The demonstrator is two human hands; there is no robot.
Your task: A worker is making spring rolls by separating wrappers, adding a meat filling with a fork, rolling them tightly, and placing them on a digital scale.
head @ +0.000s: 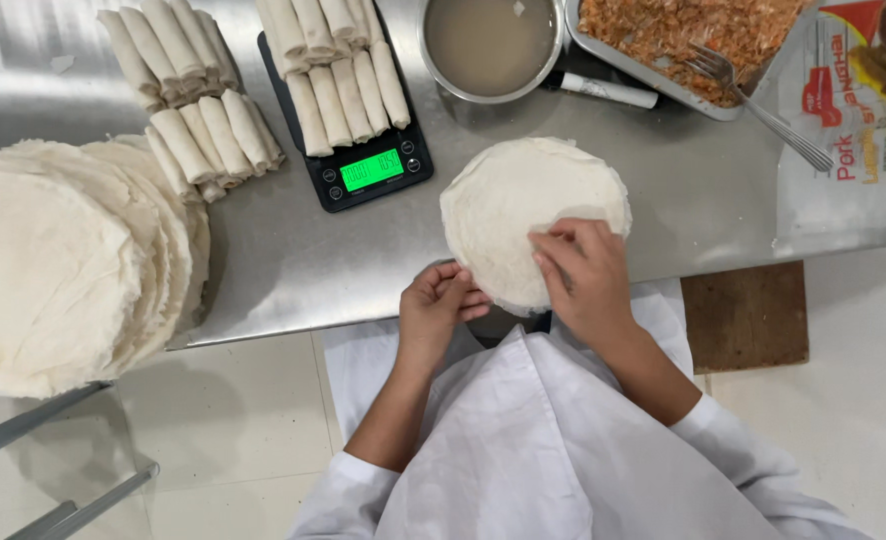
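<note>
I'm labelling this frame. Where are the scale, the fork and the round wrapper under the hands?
scale [371, 170], head view, its green display
fork [763, 108], head view, mid handle
round wrapper [518, 195], head view, bare centre
</note>
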